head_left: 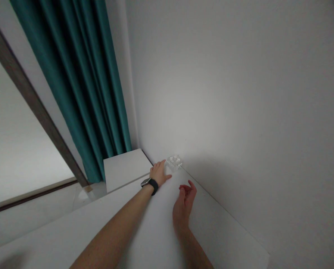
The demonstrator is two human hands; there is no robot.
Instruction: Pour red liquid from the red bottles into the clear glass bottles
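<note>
Clear, faceted glass formed the squarish dish (pixel 174 163), which sat at the white table's (pixel 155 228) far end by the wall (pixel 225 93), its round hollow facing up, its long axis and any contents too unclear to tell. The left hand (pixel 158 173) lay open just beside it, contact uncertain, while the right hand (pixel 184 205), nearer the camera, was loosely curled, half open.

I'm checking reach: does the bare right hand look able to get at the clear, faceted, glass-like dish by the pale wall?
Probably yes: the right hand is near the clear dish, with nothing visible between them; the left hand lies to the dish's left.
</note>
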